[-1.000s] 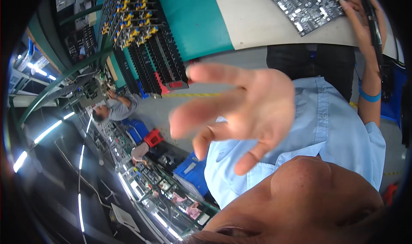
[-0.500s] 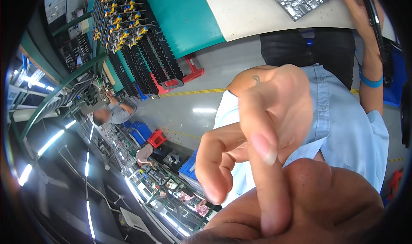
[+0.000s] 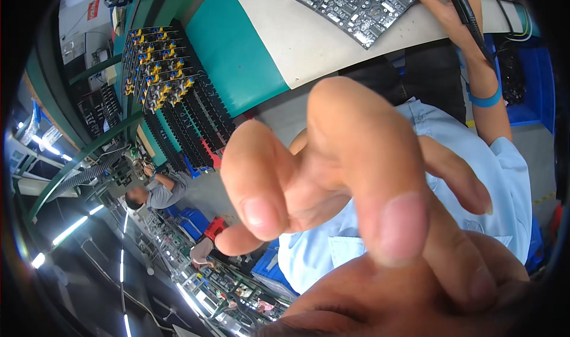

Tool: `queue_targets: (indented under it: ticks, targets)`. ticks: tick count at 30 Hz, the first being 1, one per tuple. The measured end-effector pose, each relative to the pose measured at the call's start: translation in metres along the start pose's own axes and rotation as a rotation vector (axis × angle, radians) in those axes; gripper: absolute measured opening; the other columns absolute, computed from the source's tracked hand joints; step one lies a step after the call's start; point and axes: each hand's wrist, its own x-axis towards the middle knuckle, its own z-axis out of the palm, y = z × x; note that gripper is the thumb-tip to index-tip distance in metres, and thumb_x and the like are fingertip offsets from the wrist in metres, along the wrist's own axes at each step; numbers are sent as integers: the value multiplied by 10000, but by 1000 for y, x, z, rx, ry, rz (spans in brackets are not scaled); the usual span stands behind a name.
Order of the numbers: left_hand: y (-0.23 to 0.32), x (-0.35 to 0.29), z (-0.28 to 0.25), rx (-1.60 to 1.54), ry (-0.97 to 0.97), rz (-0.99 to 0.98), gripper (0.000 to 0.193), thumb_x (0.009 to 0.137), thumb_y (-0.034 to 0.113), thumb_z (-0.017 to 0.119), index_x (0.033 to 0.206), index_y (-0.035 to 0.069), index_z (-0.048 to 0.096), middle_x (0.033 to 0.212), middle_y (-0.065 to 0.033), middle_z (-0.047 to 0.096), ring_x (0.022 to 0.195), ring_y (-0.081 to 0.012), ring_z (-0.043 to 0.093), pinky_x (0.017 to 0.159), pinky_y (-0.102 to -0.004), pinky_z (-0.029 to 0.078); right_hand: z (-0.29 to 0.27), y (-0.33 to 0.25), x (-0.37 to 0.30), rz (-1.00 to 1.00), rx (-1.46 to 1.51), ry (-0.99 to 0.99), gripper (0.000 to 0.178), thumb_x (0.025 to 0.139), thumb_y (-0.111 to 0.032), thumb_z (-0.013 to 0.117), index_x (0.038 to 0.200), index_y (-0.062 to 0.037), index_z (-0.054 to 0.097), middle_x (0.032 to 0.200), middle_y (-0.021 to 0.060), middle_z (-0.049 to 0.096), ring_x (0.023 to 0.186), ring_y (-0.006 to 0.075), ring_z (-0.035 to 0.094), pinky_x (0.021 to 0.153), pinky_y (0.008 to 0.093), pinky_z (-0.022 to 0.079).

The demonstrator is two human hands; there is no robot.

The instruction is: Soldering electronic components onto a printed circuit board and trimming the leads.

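My left hand (image 3: 356, 159) is raised close to the camera, in front of my light-blue shirt (image 3: 481, 135). Its fingers are bent and spread apart, and nothing is between them. My right hand (image 3: 438, 3) is at the top right, fingertips closed on the edge of a dark printed circuit board (image 3: 356, 9) packed with small parts. A blue band (image 3: 485, 99) circles that wrist. Along the right hand and wrist runs a slim black rod-like tool (image 3: 464, 15); whether the fingers grip it, I cannot tell.
The board is over a cream worktop (image 3: 267, 16) that adjoins a teal mat (image 3: 231, 55). Black slotted racks (image 3: 196, 114) carry yellow-and-blue fittings (image 3: 157, 70) to the left. A blue bin (image 3: 539, 82) stands at the right. Farther back works a person in grey (image 3: 166, 191).
My left hand has turned and come nearer the camera, its fingers spreading wider. The view has shifted, so the board and right hand appear lower and farther left.
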Motion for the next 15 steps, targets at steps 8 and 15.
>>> queue_targets:
  ticks: [8,15]
  targets:
    - [-31,24,28,-199,17,-1,508,904,313,589,1323,106,388,1309,-92,471,971,-164,460,793,-319,373,14,-48,-15,-375,13,138,412,967,-76,606,1345,43,492,1023,141,656,862,192,636,778,236,515]
    - [-72,60,49,-438,-10,29,513,929,384,548,1304,81,374,1248,-150,487,840,-182,497,684,-291,395,-22,-56,-25,-491,43,147,568,840,41,730,1361,-26,514,1229,141,637,1007,195,655,829,278,550]
